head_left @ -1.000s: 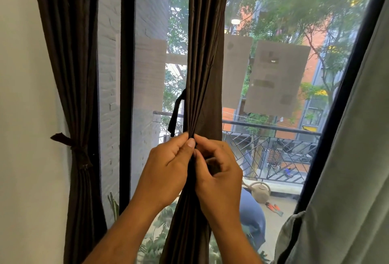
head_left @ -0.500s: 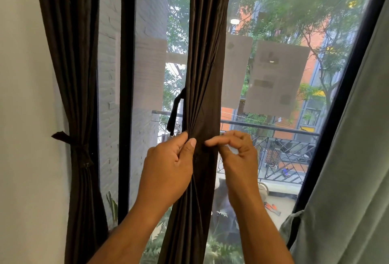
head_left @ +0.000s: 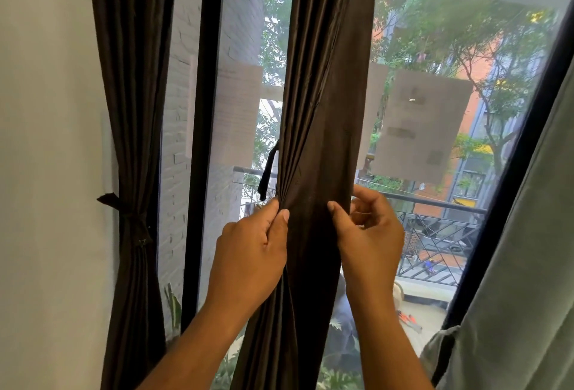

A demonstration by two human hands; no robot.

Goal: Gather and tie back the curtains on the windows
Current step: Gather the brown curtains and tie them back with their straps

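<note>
the middle curtain (head_left: 320, 141) hangs before the window, half gathered: your left hand (head_left: 251, 253) pinches its left folds, your right hand (head_left: 369, 234) curls round its right edge; next, i'd judge, bunch it and reach the loose tie strap (head_left: 267, 172)

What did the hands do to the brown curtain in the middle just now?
The right hand slid rightward, away from the left hand, to the right edge of the dark brown pleated middle curtain, spreading it wider. The left hand kept pinching the left-side folds. The tied brown left curtain stayed put.
</note>
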